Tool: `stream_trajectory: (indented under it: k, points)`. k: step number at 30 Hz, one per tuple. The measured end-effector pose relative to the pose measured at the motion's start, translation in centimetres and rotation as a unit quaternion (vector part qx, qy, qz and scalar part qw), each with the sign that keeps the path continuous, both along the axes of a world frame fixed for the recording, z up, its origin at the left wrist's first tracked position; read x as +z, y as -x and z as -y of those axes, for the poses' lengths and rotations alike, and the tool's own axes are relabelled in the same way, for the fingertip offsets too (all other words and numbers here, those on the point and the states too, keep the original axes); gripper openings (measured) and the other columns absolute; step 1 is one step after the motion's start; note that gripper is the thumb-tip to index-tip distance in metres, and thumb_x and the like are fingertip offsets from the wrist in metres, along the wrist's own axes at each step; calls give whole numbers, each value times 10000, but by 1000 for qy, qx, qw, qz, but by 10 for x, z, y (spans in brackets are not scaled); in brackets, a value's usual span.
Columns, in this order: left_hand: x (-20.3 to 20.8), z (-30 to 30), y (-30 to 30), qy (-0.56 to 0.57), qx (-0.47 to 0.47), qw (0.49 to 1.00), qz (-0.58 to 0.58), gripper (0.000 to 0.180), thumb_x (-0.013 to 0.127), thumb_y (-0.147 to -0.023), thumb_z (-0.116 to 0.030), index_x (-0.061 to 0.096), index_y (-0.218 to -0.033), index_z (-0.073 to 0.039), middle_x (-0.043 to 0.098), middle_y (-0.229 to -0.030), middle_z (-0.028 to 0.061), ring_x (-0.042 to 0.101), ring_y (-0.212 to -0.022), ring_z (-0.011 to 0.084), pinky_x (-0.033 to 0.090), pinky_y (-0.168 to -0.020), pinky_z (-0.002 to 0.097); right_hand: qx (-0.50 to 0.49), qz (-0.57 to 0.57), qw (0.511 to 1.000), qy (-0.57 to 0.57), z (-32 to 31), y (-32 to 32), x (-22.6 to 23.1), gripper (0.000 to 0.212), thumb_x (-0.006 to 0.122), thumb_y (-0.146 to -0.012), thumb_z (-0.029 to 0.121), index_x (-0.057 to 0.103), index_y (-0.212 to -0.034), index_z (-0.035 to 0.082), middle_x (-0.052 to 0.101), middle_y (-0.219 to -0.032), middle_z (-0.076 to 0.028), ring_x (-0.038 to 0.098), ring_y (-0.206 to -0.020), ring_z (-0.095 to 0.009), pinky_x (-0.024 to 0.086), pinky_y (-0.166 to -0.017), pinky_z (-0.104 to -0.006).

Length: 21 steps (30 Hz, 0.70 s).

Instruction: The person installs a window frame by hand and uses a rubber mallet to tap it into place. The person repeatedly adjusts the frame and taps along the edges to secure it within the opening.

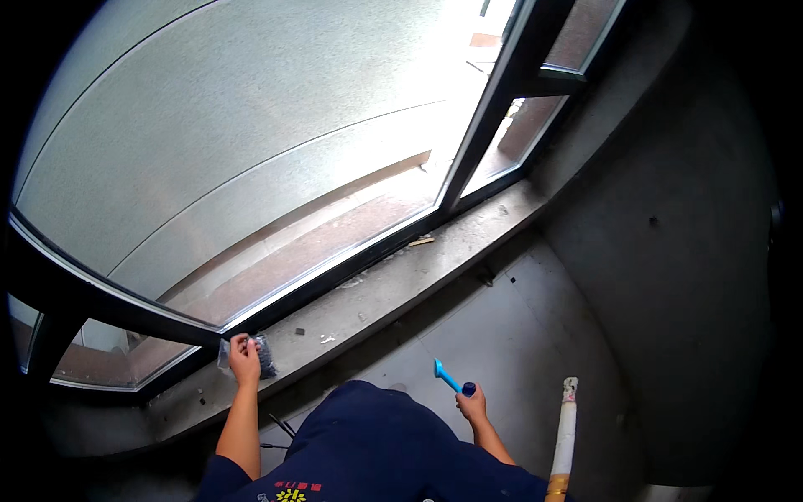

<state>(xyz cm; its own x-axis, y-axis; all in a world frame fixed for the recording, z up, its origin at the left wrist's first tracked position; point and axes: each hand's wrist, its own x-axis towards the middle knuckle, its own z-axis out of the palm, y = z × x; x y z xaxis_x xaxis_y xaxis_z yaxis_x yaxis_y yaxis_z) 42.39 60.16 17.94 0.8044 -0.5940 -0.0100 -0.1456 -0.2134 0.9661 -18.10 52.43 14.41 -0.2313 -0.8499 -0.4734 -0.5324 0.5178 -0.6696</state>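
At the left end of the window sill, my left hand is closed at the clear plastic bag, which holds many small dark pieces. The bag rests on the sill close to the window frame. My right hand is low, in front of my body and over the floor, with its fingers wrapped round a bright blue hand tool. That tool has a slim shaft, a small wider head pointing up and left, and a dark blue end at my fingers. Its exact kind is too small to tell.
A large window with a dark frame rises beyond the concrete sill. On the sill lie a small wooden strip, a dark chip and white scraps. A whitish pole stands at my right, near a grey wall.
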Motion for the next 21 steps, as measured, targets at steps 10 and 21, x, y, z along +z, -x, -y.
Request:
stream_trajectory:
  k: [10, 21]
  points:
    - [205, 248, 152, 182, -287, 940, -28, 111, 630, -966, -47, 631, -1042, 33, 721, -954, 114, 713, -879, 172, 568, -793, 290, 4, 195, 917, 347, 150, 20, 231, 338, 672, -831, 78, 584, -1149, 4, 647, -826, -77, 620, -715, -158, 518, -704, -304]
    - [236, 262, 285, 32, -614, 666, -422, 127, 681, -970, -184, 668, -1047, -84, 448, -1525, 87, 477, -1351, 214, 481, -1026, 351, -66, 611, 698, 368, 155, -142, 285, 350, 582, -957, 202, 542, -1289, 101, 519, -1431, -244, 523, -1271, -276, 372, -1099, -387]
